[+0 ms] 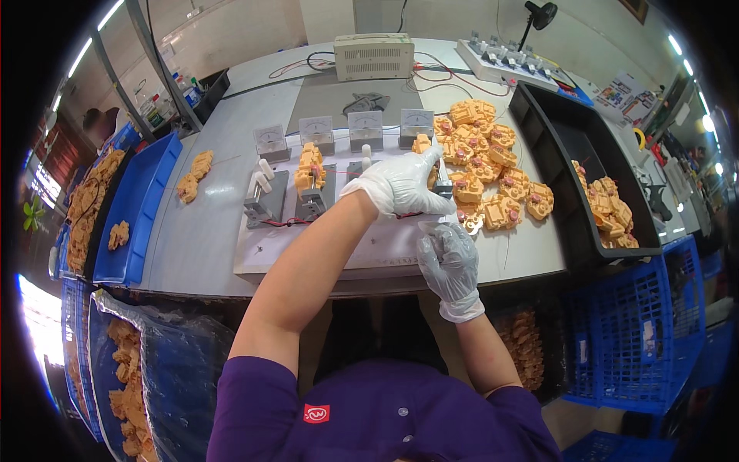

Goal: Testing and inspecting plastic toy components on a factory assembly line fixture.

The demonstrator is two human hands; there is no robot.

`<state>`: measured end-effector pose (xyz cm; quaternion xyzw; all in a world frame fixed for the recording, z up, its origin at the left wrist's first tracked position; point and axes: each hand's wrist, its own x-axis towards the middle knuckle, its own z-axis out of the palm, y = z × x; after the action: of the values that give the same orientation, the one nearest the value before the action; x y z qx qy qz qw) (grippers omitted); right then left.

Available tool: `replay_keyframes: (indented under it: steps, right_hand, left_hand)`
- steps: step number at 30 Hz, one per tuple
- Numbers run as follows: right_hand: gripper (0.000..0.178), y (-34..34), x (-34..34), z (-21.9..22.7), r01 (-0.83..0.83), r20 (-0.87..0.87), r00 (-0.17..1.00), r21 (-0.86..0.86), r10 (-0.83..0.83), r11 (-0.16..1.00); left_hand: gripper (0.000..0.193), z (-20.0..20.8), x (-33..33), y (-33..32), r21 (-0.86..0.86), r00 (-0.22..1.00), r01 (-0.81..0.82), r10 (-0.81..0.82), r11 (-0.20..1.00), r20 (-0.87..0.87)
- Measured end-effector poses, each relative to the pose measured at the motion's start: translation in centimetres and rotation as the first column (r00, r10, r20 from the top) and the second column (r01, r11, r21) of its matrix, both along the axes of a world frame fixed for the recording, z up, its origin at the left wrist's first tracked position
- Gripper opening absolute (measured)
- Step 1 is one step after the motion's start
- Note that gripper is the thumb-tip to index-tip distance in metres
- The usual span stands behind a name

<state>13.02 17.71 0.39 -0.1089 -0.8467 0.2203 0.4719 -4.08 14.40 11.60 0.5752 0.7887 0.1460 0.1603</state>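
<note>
Covering a yellow part's [421, 143] near end, the left hand [404, 185] is holding thumb and forefinger spread; right hand's [449, 262] grip is unclear.

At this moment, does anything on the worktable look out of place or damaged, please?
Nothing looks clearly spilled or damaged. Only mildly odd: two yellow parts lie by the blue tray at left, apart from the loose pile on the right.
</note>
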Motion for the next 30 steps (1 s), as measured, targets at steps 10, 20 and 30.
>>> replay_keyframes:
  steps: [10, 20, 30]
  right_hand:
    - [0.016, -0.3, 0.0, 0.4, 0.027, 0.014, 1.000, -0.121, -0.026, 0.992]
    - [0.016, -0.2, -0.1, 0.0, 0.004, -0.041, 0.999, -0.014, -0.004, 1.000]
    - [0.022, 0.8, -0.1, -1.6, -0.304, -0.384, 0.922, -0.627, 0.055, 0.718]
  left_hand:
    - [0.106, -0.7, -0.8, 0.0, 0.199, 0.993, 0.082, -0.098, 0.977, 0.071]
    - [0.106, -0.7, -0.6, 1.2, 0.007, 0.994, 0.057, -0.058, 0.998, 0.097]
    - [0.108, -2.2, -1.7, 1.6, 0.112, 0.997, 0.064, -0.068, 0.992, 0.032]
